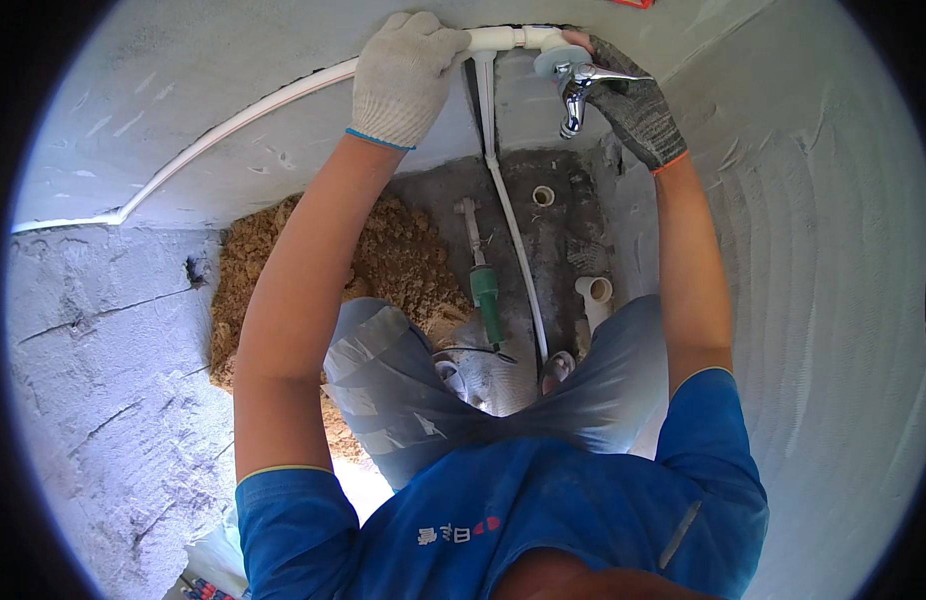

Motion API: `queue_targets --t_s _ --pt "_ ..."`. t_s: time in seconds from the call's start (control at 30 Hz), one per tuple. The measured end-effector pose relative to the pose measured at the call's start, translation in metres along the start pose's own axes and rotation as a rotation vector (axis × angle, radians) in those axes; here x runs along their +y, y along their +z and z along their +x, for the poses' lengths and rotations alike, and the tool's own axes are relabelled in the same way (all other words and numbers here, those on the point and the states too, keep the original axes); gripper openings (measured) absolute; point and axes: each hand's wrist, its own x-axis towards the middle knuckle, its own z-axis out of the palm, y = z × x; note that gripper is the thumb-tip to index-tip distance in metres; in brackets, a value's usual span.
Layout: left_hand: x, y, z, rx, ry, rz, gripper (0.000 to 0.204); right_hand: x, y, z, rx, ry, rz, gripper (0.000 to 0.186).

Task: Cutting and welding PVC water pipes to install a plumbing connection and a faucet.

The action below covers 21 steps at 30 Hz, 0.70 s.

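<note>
My left hand (405, 80), in a white knitted glove with a blue cuff edge, is closed around the white plastic pipe (495, 39) set along the wall at the top. My right hand (638, 105), in a dark grey glove with an orange edge, is closed on a chrome tap (579, 92). A round, pale flange (553, 62) sits behind the tap, next to the pipe's right end. The right glove's fingers are partly hidden behind the tap. A second white pipe (518, 230) runs down from a tee between my hands toward the floor.
Below, a green-handled tool (488, 305) with a metal head lies on the dark floor. Left of it is a heap of sand (383, 250). An open pipe end (543, 196) and a white pipe elbow (595, 291) stand at the right. Grey plastered walls (813, 250) close in the corner.
</note>
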Motion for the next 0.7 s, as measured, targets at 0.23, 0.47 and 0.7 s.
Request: queue_targets --t_s 0.23,0.47,0.7 --pt "0.003 -0.002 -0.002 0.007 0.011 0.009 0.014 0.007 0.005 0.0 0.065 -0.007 -0.195 0.046" --pt "0.005 -0.004 0.006 0.248 0.063 -0.245 0.009 -0.042 -0.029 -0.013 0.263 0.103 0.177 0.046" --pt "0.018 -0.018 0.004 -0.089 -0.123 -0.012 0.006 -0.128 -0.016 -0.015 0.036 -0.041 -1.277 0.045"
